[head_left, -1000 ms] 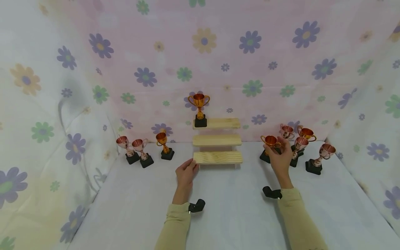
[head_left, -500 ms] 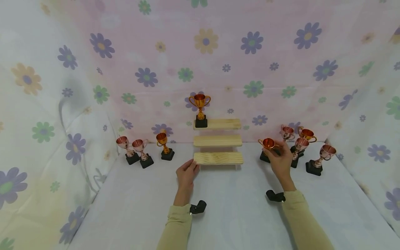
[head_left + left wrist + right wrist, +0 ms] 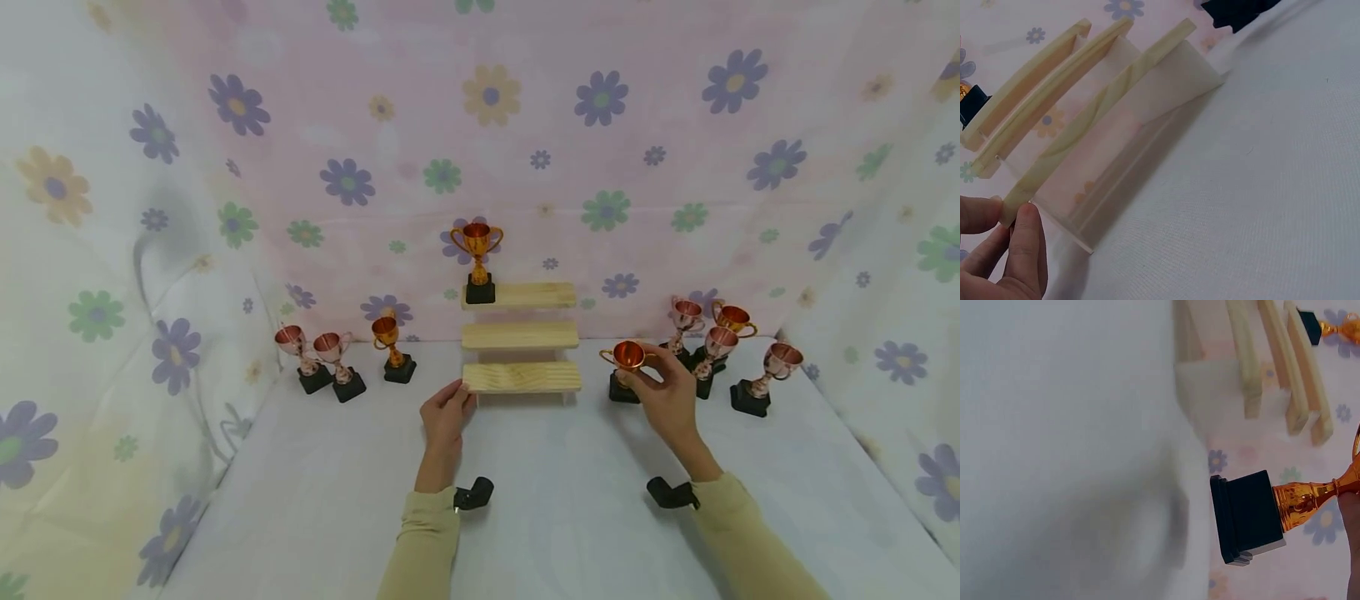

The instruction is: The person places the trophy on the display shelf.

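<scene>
My left hand (image 3: 444,421) pinches the left end of the lowest board of a three-step wooden display stand (image 3: 522,377). In the left wrist view, the thumb lies on one face of that board (image 3: 1085,128) and fingers on the other. My right hand (image 3: 671,402) holds a gold trophy cup (image 3: 628,357) by its upper part, right of the stand. The trophy's black base (image 3: 1247,515) hangs over the white cloth, its shadow apart from it in the right wrist view. Another gold trophy (image 3: 480,250) stands on the left of the top step.
Right of my right hand stand several trophies, among them a rose-gold one (image 3: 778,362) and a gold one (image 3: 733,319). To the left are two rose-gold trophies (image 3: 330,350) and a gold one (image 3: 387,335). A flowered cloth (image 3: 525,150) hangs behind.
My right hand has lifted the gold trophy and carried it a little left, away from the trophies at right. My left hand keeps its place on the stand.
</scene>
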Demonstrator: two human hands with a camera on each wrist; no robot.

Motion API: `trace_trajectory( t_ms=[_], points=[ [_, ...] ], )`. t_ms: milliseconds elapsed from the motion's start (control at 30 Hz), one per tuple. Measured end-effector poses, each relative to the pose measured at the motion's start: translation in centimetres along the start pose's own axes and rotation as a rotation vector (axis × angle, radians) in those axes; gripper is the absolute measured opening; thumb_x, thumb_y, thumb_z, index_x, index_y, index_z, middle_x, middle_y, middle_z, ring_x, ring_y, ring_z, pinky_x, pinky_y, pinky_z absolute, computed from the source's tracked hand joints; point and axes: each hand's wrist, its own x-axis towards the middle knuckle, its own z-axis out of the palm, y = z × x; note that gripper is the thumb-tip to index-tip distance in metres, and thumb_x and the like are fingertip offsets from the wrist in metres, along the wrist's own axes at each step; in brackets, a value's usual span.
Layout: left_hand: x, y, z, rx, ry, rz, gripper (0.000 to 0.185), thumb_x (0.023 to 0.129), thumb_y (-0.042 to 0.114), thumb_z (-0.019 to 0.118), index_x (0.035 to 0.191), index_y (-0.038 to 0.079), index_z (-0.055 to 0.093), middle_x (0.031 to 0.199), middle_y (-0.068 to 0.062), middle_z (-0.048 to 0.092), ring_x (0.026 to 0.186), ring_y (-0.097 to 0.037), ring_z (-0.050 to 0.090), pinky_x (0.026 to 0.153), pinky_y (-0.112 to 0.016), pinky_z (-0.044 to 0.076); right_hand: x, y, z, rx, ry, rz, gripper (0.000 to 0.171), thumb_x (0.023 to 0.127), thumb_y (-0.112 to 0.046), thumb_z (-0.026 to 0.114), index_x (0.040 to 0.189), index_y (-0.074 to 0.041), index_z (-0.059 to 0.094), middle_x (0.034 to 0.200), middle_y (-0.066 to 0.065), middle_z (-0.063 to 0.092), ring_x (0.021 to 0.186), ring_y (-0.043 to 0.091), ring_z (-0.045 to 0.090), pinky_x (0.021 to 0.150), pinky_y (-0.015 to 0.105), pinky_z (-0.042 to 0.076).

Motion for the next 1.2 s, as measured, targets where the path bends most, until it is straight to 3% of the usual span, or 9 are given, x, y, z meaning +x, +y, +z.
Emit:
trace_trajectory(
  t_ms=[233,400,700,967,1200],
  points=[
    [0.2,0.2,-0.3,-0.015,0.008,-0.02,0.028,0.098,-0.003,0.063,0.123,-0.014,0.064,0.118,-0.026,0.065,0.089,-0.015,0.07,0.088,-0.03,0.061,0.1,-2.5,1.6,-0.01,-0.072,-0.061,0.048,0.077,0.023,0.075,0.123,0.014,0.062,0.113,0.03,0.063,0.095,0.004,0.065,0.085,0.016,0.058],
    [0.3,0.4,-0.4,-0.014,0.025,-0.025,0.027,0.097,-0.003,0.064,0.123,-0.013,0.066,0.118,-0.025,0.066,0.088,-0.014,0.07,0.087,-0.029,0.062,1.8,-3.1,3.1,0.026,-0.126,-0.136,0.052,0.076,0.024,0.075,0.125,0.012,0.062,0.115,0.027,0.064,0.098,0.001,0.065,0.085,0.017,0.058],
    [0.5,0.3,-0.4,-0.019,0.029,-0.05,0.028,0.098,-0.002,0.064,0.124,-0.012,0.065,0.121,-0.026,0.064,0.09,-0.016,0.069,0.087,-0.029,0.061,6.8,-4.0,6.5,0.182,-0.153,-0.225,0.051,0.078,0.021,0.075,0.127,0.009,0.063,0.115,-0.009,0.068,0.095,0.007,0.067,0.083,0.021,0.06],
    [0.5,0.1,-0.2,-0.043,0.014,-0.04,0.027,0.097,-0.002,0.065,0.123,-0.012,0.065,0.117,-0.023,0.066,0.089,-0.014,0.069,0.086,-0.028,0.062,11.8,-4.0,9.4,0.289,-0.117,-0.206,0.043,0.085,0.016,0.071,0.127,0.013,0.06,0.112,-0.003,0.066,0.096,0.011,0.068,0.08,0.02,0.061],
    [0.3,-0.3,-0.3,-0.043,-0.001,-0.034,0.028,0.097,-0.002,0.064,0.124,-0.014,0.064,0.117,-0.025,0.065,0.089,-0.015,0.069,0.086,-0.028,0.062,15.2,-3.4,11.0,0.262,-0.142,-0.143,0.042,0.089,0.009,0.072,0.129,0.01,0.061,0.111,0.002,0.065,0.096,0.011,0.066,0.087,0.022,0.058]
  ],
)
